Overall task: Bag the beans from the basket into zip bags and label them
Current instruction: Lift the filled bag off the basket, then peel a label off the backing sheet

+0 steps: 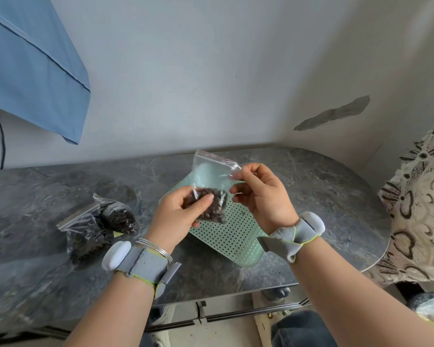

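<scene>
head | left hand [178,216] grip curled round the dark-bean bottom of a clear plastic zip bag [211,171] | right hand [263,196] grip pinches its top corner | bag held above the pale-green perforated plastic basket [233,234] on the grey marbled bench [323,196] | two filled bags [93,229] lie on the bench to the left

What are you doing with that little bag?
A person is bagging dark beans. The left hand grips the bottom of a clear zip bag, where the beans sit, and the right hand pinches its top corner by the zip. The bag is held above a green basket on the grey table. Two filled bags already lie on the table to the left.
</scene>
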`<action>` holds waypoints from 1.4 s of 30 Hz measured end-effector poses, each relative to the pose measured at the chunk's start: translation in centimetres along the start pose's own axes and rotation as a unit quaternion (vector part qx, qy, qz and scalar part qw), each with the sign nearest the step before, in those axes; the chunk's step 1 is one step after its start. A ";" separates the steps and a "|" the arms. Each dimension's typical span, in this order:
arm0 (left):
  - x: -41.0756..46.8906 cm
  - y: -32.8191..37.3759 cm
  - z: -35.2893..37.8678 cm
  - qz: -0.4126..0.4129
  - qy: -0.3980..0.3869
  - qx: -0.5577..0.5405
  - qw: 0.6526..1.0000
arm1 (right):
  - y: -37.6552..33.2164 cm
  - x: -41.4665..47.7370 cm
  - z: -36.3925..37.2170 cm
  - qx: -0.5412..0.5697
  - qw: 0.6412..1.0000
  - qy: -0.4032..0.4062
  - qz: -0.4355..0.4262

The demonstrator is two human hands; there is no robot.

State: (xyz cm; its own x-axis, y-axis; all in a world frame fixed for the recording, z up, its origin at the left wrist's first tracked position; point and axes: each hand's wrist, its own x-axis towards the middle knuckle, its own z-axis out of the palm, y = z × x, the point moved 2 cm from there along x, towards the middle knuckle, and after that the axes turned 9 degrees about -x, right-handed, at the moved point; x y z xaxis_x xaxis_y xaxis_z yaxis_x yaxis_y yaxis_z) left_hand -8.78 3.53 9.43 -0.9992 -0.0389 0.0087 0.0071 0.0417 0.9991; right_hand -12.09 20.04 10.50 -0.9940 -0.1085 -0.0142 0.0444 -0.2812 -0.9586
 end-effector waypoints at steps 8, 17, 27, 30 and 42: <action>-1.5 -3.0 -6.6 -0.120 0.246 -0.009 0.962 | 2.4 -4.0 3.0 -0.700 0.678 -0.194 -0.113; -5.5 -4.6 -4.7 -0.258 0.023 -0.066 0.964 | 3.7 -4.6 2.7 -0.834 0.541 -0.103 -0.042; -5.6 -5.8 -10.2 0.029 0.172 0.479 0.860 | 3.9 -4.0 6.0 -0.771 0.611 0.007 -0.180; -5.6 -6.7 -11.2 -0.007 0.144 0.558 0.817 | 5.2 -5.2 8.6 -0.719 0.654 -0.063 -0.228; -5.3 -8.2 -9.6 0.024 0.152 0.586 0.795 | 8.6 -3.5 7.4 -0.770 0.602 -0.203 -0.068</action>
State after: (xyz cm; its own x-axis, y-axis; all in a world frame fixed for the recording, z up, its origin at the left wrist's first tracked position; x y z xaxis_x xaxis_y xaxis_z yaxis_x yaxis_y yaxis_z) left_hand -3.18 -6.19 1.61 -0.9417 -0.2420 0.2337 -0.1750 0.9457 0.2740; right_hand -7.53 10.89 4.41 -0.8583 -0.4951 -0.1349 -0.4894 0.8688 -0.0750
